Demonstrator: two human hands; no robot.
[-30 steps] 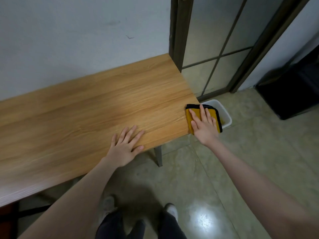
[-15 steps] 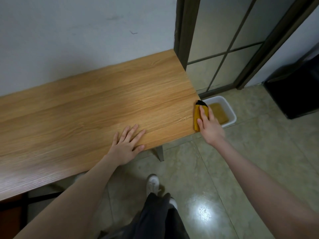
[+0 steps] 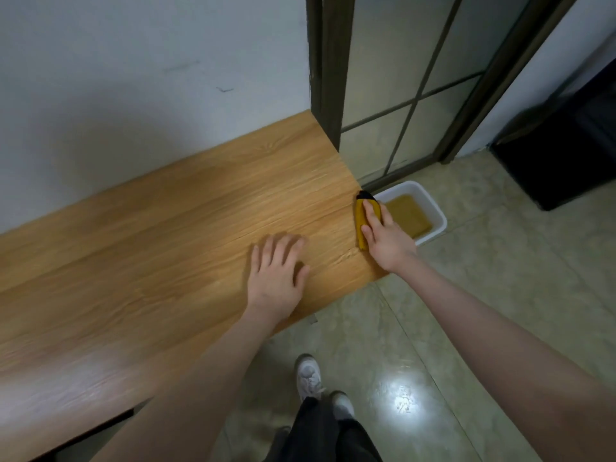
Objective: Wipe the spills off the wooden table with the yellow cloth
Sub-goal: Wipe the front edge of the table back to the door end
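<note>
Cloth (image 3: 360,225) gripped by right hand (image 3: 386,240) at table (image 3: 166,235) edge | tub (image 3: 433,211) just beyond | left hand (image 3: 275,275) flat, relaxed | tip: push spill firmly over edge into tub.

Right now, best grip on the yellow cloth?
Probably the long yellow side of the yellow cloth, from the right. It hangs bunched over the wooden table end, where the right hand grips it already. The black-trimmed far tip looks too narrow. The left hand rests flat on the table.
</note>
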